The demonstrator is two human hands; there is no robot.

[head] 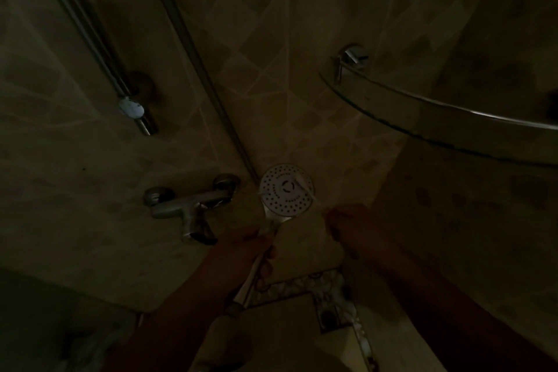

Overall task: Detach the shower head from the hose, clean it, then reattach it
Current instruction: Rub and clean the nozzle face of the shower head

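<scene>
In a dim tiled shower, the left hand (253, 251) is gripping the shower head (286, 190) by its slim handle, a light, rigid, likely slippery thing, while the right hand (350, 226) is pinching a thin white tool (305, 187) against its nozzle face.

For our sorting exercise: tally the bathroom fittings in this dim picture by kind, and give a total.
Shower head: 1
Mixer tap: 1
Wall rail: 1
Hose: 1
Glass shelf: 1
Total: 5
</scene>
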